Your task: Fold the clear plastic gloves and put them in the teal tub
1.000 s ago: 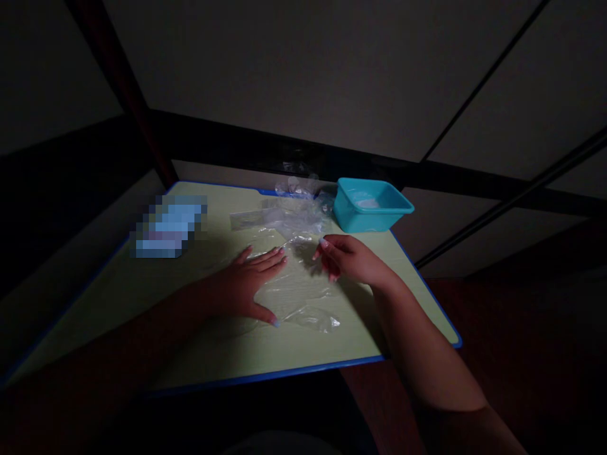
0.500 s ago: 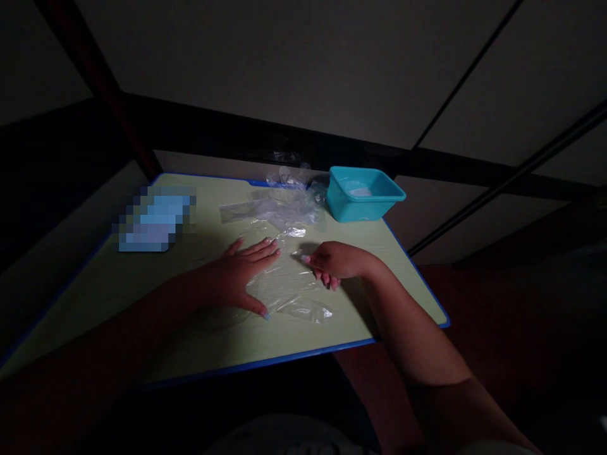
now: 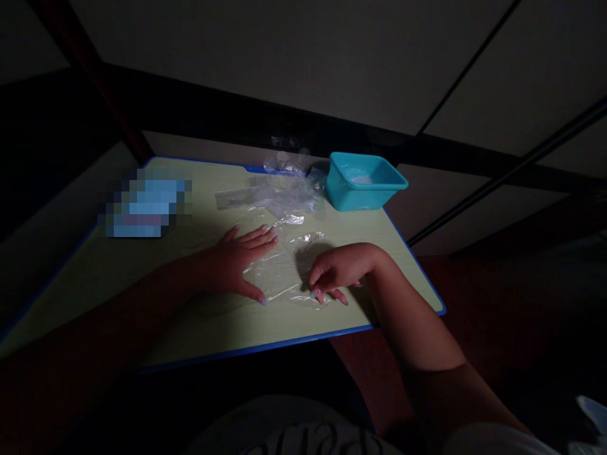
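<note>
A clear disposable plastic glove (image 3: pixel 279 272) lies spread on the table, its outline faint in the dim light. My left hand (image 3: pixel 239 262) rests flat on it, fingers and thumb spread. At the glove's lower right part, my right hand (image 3: pixel 334 275) bends down with thumb and forefinger brought together on the thin plastic; the other fingers curl loosely below. Behind the hands is a crumpled heap of similar clear plastic gloves (image 3: pixel 284 193), some reaching over the table's back edge.
A turquoise plastic basket (image 3: pixel 358 197) stands at the back right corner with something pale inside. A blurred-out bluish flat object (image 3: pixel 149 205) lies at the left. The pale table (image 3: pixel 199 335) has a blue rim, with panelled cupboard fronts behind it.
My right hand has moved from the glove's upper right part toward me, to its lower right part. A shiny strip of plastic now lies flat where it was. My left hand stays spread.
</note>
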A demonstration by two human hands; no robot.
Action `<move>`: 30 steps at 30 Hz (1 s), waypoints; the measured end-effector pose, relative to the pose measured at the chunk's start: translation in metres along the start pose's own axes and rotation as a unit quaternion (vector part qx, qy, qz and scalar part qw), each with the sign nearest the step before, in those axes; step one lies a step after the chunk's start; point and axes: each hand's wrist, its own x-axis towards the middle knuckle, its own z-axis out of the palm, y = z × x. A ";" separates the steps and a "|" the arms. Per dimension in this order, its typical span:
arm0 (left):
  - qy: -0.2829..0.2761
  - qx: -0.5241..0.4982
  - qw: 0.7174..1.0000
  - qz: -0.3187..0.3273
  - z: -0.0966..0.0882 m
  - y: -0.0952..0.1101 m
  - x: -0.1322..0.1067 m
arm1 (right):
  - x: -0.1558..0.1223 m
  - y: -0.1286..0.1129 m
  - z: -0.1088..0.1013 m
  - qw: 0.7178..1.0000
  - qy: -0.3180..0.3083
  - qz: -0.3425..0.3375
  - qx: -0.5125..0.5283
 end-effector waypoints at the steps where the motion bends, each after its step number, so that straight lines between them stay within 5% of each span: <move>1: -0.001 0.001 1.000 -0.001 0.000 0.000 0.000 | 0.000 0.000 0.000 1.000 0.004 0.006 -0.004; 12: -0.006 0.000 1.000 -0.005 0.000 -0.001 0.000 | -0.005 -0.002 0.000 0.997 0.068 0.001 -0.024; 20: -0.006 0.004 1.000 -0.005 -0.001 0.000 0.000 | -0.003 0.000 -0.001 0.998 0.053 0.027 -0.036; 24: -0.016 0.006 1.000 -0.012 -0.005 0.004 0.000 | -0.003 0.003 -0.001 0.986 0.165 -0.026 -0.013; 27: -0.023 0.010 1.000 -0.013 -0.006 0.004 0.000 | 0.001 0.006 -0.002 0.943 0.298 -0.137 0.061; 30: -0.024 0.014 0.999 -0.016 -0.005 0.004 0.000 | 0.005 0.011 -0.004 0.895 0.348 -0.245 0.132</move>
